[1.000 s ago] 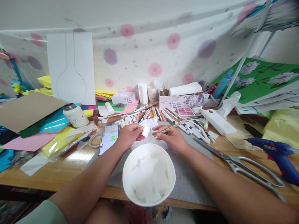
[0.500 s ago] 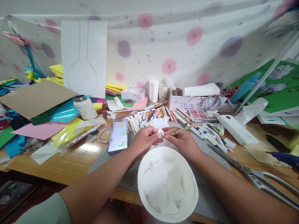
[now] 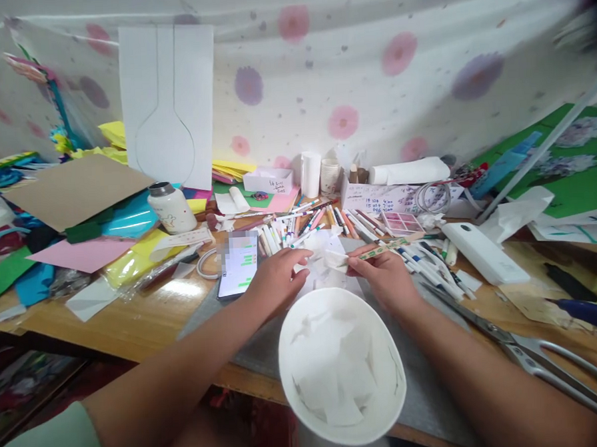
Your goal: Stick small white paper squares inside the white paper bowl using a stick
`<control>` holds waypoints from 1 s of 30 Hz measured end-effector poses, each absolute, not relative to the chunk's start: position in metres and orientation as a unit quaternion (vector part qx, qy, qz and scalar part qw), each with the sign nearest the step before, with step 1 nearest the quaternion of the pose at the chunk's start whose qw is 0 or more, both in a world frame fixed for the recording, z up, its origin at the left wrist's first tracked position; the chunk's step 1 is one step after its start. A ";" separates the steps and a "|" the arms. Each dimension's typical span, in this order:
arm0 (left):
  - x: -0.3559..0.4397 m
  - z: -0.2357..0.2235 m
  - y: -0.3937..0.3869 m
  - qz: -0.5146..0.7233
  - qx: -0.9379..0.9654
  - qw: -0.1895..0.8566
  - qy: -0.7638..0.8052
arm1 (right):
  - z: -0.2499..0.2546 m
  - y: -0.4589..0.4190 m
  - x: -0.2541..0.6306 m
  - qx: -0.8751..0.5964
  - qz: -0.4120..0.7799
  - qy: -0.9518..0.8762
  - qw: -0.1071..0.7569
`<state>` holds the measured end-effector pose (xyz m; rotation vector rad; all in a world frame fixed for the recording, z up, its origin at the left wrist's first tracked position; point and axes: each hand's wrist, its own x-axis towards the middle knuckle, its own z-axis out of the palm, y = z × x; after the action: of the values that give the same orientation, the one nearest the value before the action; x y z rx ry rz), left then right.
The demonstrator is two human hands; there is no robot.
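well, between bowl [image 3: 288, 371] and markers [image 3: 431, 273]: left hand [image 3: 277, 276], fingers apart; right hand [image 3: 387, 275], pinching a patterned stick [image 3: 387, 247].

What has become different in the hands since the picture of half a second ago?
The left hand has opened and moved leftward, away from the small crumpled white paper, now by the right fingertips. The right hand still holds the slender patterned stick; the round white bowl stays between the forearms.

The left hand [image 3: 277, 278] has drawn back from the right hand [image 3: 387, 277]; its fingers [image 3: 296, 255] now parted.
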<state>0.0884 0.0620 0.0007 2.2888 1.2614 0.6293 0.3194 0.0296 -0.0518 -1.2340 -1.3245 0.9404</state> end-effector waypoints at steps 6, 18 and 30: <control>0.061 0.028 0.065 0.286 0.839 0.130 0.445 | -0.050 0.025 0.312 -0.519 0.396 -0.558 0.513; -0.055 0.000 0.045 0.167 0.874 -0.061 0.453 | -0.050 0.026 0.312 -0.524 0.377 -0.590 0.486; -0.058 -0.011 0.024 0.145 0.880 -0.070 0.446 | -0.050 0.026 0.314 -0.540 0.341 -0.595 0.488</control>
<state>-0.0584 0.0241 -0.0107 2.8951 1.4683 0.4773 0.3143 0.0265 -0.0497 -1.3134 -1.4472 0.8282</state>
